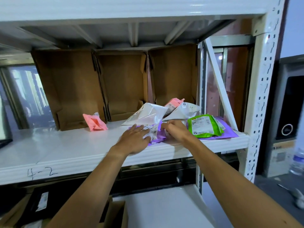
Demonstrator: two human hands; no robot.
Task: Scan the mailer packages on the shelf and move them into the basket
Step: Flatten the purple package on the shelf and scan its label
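- left hand [133, 140]: centre of frame, fingers straight and spread, pressing flat on the small purple mailer [158, 135].
- right hand [174, 130]: just right of it, fingers curled at that mailer's right edge; looks to pinch it, though the knuckles hide the contact.
- small purple mailer: at the front lip of the shelf [65, 145], centre frame; white label [150, 130] face up, partly under the left fingers; rear edge tucked beneath a white mailer [146, 115].
- other stock: green mailer [204, 125] to the right, pink mailer [95, 123] to the left, both apart from the hands.
- basket, scanner: not in view.
- handling note: soft, slippery film. draw it forward from under the white mailer rather than lifting; keep the label flat and uncovered for scanning; take one piece only.
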